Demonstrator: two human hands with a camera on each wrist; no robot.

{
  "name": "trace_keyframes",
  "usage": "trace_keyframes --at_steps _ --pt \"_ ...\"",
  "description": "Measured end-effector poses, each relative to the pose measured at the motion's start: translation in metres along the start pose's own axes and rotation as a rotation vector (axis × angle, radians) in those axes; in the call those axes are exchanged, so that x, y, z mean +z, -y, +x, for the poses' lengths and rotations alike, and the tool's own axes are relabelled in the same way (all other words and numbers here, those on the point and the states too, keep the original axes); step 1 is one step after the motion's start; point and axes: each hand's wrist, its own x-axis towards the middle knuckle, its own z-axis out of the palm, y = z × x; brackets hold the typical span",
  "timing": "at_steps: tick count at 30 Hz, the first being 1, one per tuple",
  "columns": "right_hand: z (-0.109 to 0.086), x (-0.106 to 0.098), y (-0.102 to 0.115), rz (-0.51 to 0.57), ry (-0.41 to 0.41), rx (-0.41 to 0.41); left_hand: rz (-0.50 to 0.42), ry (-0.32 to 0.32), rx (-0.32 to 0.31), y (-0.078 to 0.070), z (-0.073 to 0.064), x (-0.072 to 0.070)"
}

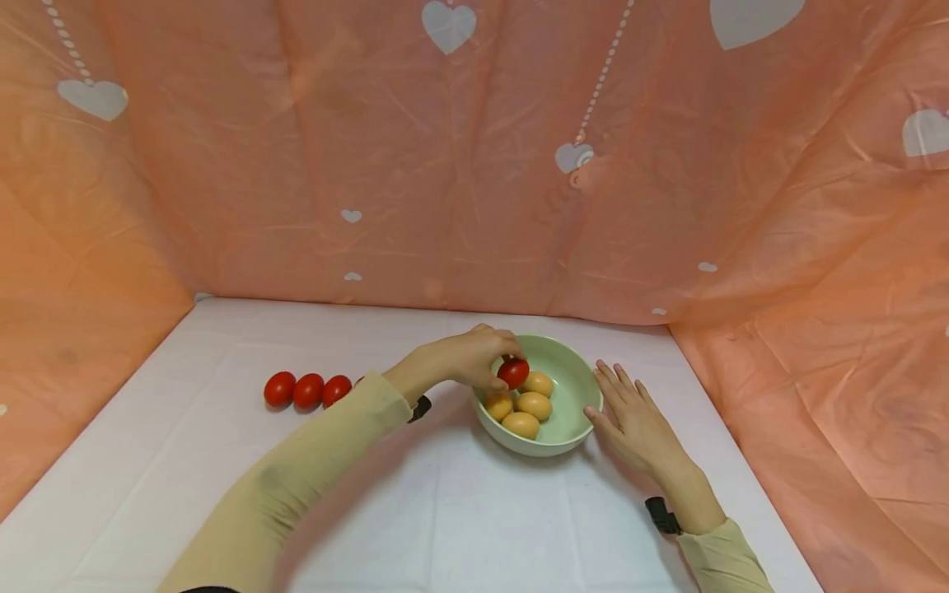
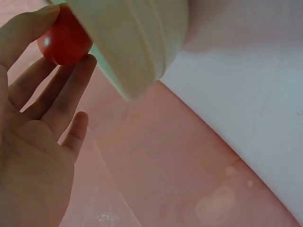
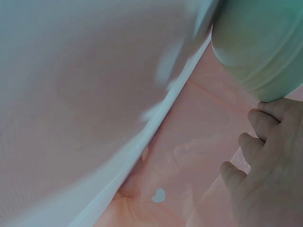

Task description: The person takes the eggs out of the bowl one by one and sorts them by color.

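Note:
A light green bowl [image 1: 569, 394] stands on the white table, with several tan eggs [image 1: 534, 406] inside. Over its left side my left hand [image 1: 474, 356] holds a red tomato [image 1: 513, 373] between thumb and fingertips. In the left wrist view the tomato [image 2: 66, 40] is right at the bowl's rim [image 2: 111, 61]. My right hand [image 1: 639, 424] rests against the bowl's right side, its fingers extended. The right wrist view shows the fingertips of that hand [image 3: 272, 156] touching the bowl's outer wall [image 3: 260, 52].
Several red tomatoes [image 1: 308, 391] lie in a row on the table's left part, the rightmost partly hidden by my left sleeve [image 1: 319, 461]. An orange cloth with white hearts [image 1: 445, 206] hangs behind and at both sides of the white table [image 1: 474, 527].

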Motion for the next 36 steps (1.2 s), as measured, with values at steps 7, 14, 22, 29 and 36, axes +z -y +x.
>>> trace_keyframes --at_steps 7,14,22,29,36 --pt "0.000 0.000 0.001 0.012 -0.001 0.002 -0.057 -0.100 0.009 -0.004 -0.011 -0.003" --pt "-0.001 0.000 0.000 0.015 0.002 0.001 -0.106 -0.246 0.043 -0.001 -0.023 -0.002" --pt "-0.001 0.000 -0.001 0.006 -0.005 -0.007 -0.150 -0.421 0.085 0.004 -0.039 0.000" --pt "0.000 0.000 -0.001 0.005 -0.010 -0.014 -0.175 -0.471 -0.009 0.010 -0.060 -0.001" --pt "0.000 -0.001 0.000 0.009 -0.008 -0.012 -0.176 -0.486 -0.109 0.018 -0.078 0.000"
